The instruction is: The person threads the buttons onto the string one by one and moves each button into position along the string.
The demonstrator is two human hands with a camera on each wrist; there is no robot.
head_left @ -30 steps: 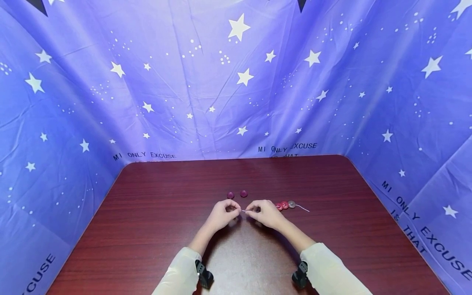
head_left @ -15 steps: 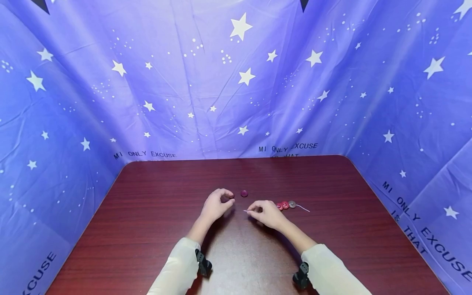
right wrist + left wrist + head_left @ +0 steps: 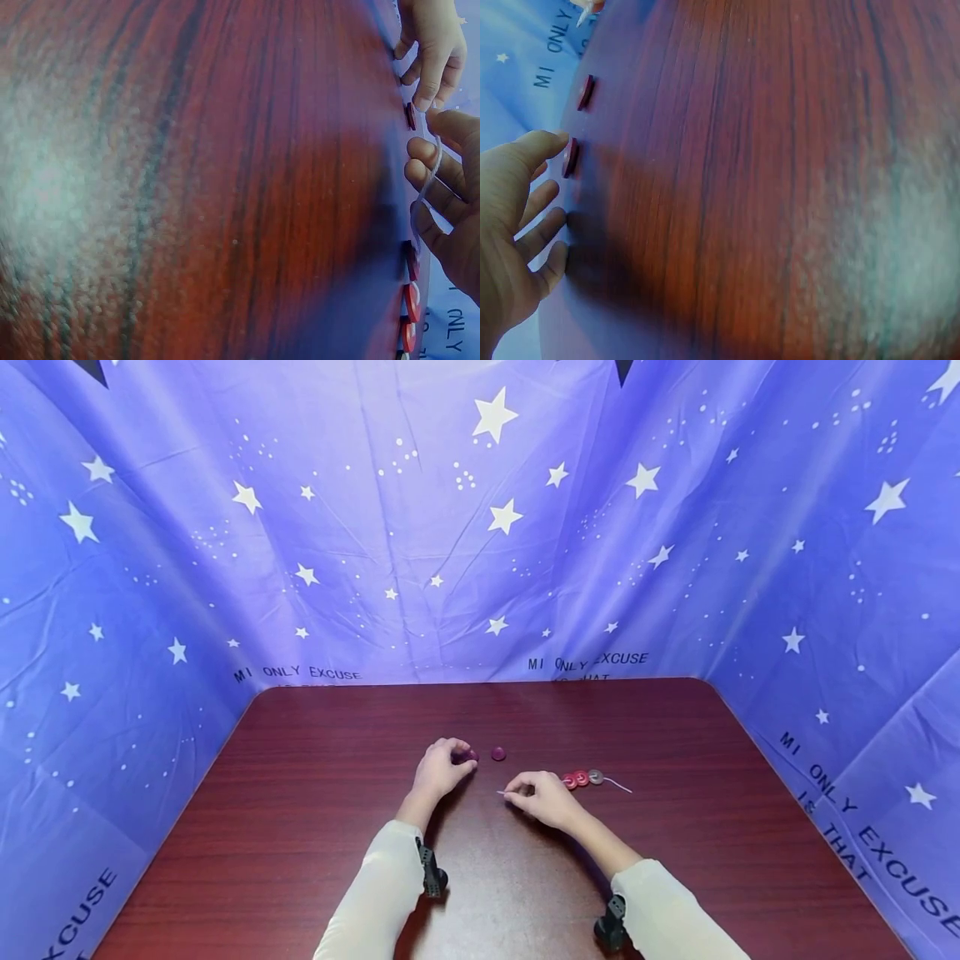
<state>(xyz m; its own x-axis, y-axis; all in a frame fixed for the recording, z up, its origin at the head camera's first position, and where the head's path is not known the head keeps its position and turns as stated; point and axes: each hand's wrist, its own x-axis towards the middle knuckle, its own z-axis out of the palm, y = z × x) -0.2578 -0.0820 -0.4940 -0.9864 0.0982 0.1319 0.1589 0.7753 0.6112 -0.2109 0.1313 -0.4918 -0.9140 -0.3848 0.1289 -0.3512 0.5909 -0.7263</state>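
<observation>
My left hand (image 3: 437, 768) reaches around a purple button (image 3: 472, 756) that lies on the table. In the left wrist view its thumb (image 3: 547, 144) hovers beside that button (image 3: 571, 158), with the other fingers spread apart; a firm hold is not visible. A second purple button (image 3: 498, 753) lies just to the right. My right hand (image 3: 546, 798) pinches a pale string (image 3: 433, 176) near its end, and a short tip sticks out to the left. Farther along the string, red buttons (image 3: 581, 778) and a grey-brown button (image 3: 596, 777) lie in a row, partly hidden behind this hand.
The string's other tail (image 3: 618, 786) trails to the right on the dark red wooden table (image 3: 315, 827). A blue-purple starry cloth (image 3: 420, 527) stands around the table's back and sides. Black wrist cameras sit on both cream sleeves (image 3: 378, 881).
My left hand has let go of the string's tip and moved left and away from me to the left purple button. The right hand stays nearly still, keeping its pinch on the string.
</observation>
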